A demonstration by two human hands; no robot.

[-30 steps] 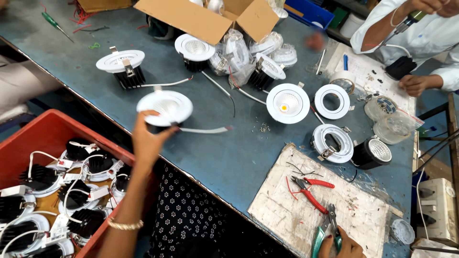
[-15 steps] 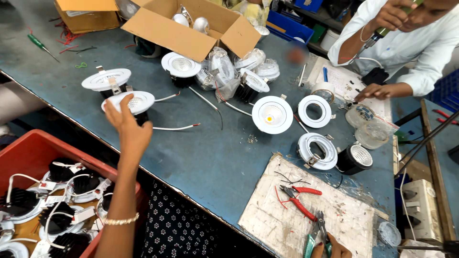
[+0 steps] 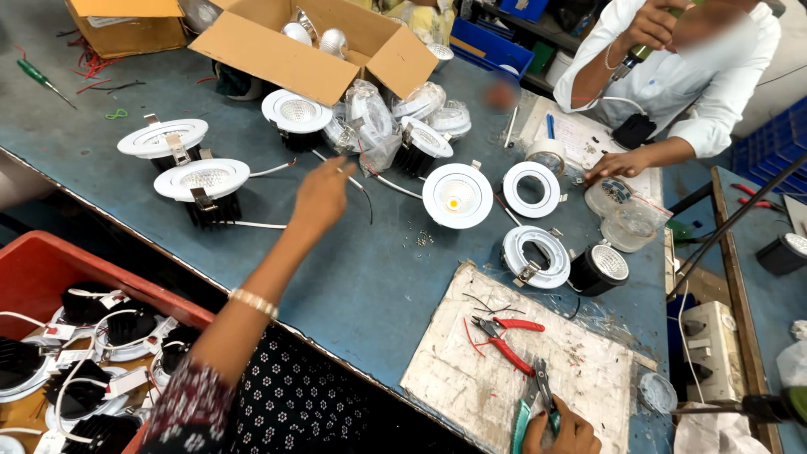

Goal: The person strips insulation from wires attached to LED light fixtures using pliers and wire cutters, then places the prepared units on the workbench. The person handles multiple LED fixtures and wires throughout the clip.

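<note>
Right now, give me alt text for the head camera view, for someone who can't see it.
Over a blue worktable strewn with white round downlights, the left hand reaches toward loose wires, just past a downlight with black heat sink. The right hand holds teal-handled pliers on a white board beside red-handled pliers.

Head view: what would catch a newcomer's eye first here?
The left hand reaches out over the blue table toward loose wires, beside two white round downlights at its left. At bottom right, the right hand grips teal-handled pliers on a worn white board.
</note>
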